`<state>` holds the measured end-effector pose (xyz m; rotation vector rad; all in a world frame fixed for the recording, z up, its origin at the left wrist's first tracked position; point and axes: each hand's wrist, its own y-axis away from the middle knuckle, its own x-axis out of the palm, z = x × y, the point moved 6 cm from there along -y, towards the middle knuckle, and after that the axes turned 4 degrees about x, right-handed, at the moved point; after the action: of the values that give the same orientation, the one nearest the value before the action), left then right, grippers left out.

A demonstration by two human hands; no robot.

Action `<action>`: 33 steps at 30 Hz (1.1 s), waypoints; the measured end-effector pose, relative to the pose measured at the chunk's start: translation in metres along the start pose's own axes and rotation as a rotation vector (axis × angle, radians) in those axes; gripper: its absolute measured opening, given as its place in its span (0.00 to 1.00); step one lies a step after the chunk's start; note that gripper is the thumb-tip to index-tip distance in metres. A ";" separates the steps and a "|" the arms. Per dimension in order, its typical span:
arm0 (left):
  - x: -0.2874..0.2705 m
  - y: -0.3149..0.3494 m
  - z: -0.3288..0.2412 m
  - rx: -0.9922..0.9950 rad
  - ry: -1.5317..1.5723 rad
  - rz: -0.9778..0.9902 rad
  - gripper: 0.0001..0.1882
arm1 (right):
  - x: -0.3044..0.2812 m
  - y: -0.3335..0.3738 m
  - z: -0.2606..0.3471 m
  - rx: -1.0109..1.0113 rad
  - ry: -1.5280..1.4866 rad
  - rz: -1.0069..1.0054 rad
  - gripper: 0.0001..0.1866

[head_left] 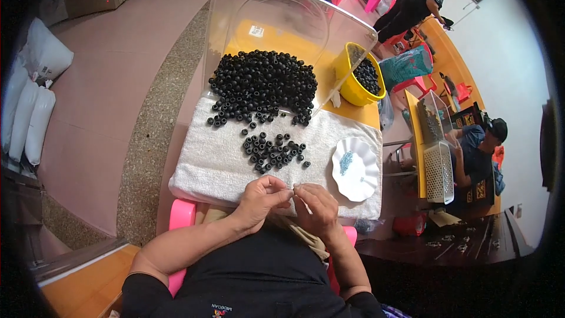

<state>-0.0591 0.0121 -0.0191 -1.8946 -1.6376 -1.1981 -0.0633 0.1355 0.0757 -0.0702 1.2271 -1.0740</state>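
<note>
My left hand (265, 201) and my right hand (318, 207) meet at the front edge of a white towel (206, 159), fingertips pinched together. Whatever is between them is too small and covered to make out. Just beyond my fingers lies a loose group of small black round pieces with holes (273, 152). A bigger heap of the same black pieces (265, 79) spills out of a clear plastic bin (282, 17) tipped on its side. To the right of my hands, a white scalloped dish (364, 179) holds tiny light-blue bits (346, 162).
A yellow bucket (356, 91) with black pieces stands at the far right of the table. White sacks (38, 121) lean at the left. On the right, a seated person (479, 147) works beside a perforated white basket (438, 174); another person (415, 6) stands farther back.
</note>
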 end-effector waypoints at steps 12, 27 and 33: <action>-0.002 0.000 0.001 0.070 -0.037 -0.028 0.08 | 0.009 0.001 0.012 -0.044 0.136 -0.056 0.16; 0.005 0.001 -0.006 0.088 -0.229 0.009 0.05 | 0.014 0.018 -0.025 0.332 -0.443 0.010 0.18; 0.009 0.002 -0.017 0.141 -0.429 0.039 0.06 | 0.020 0.027 -0.039 0.493 -0.751 0.085 0.15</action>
<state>-0.0632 0.0052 -0.0018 -2.1841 -1.8255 -0.6670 -0.0778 0.1550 0.0308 -0.0346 0.2773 -1.1030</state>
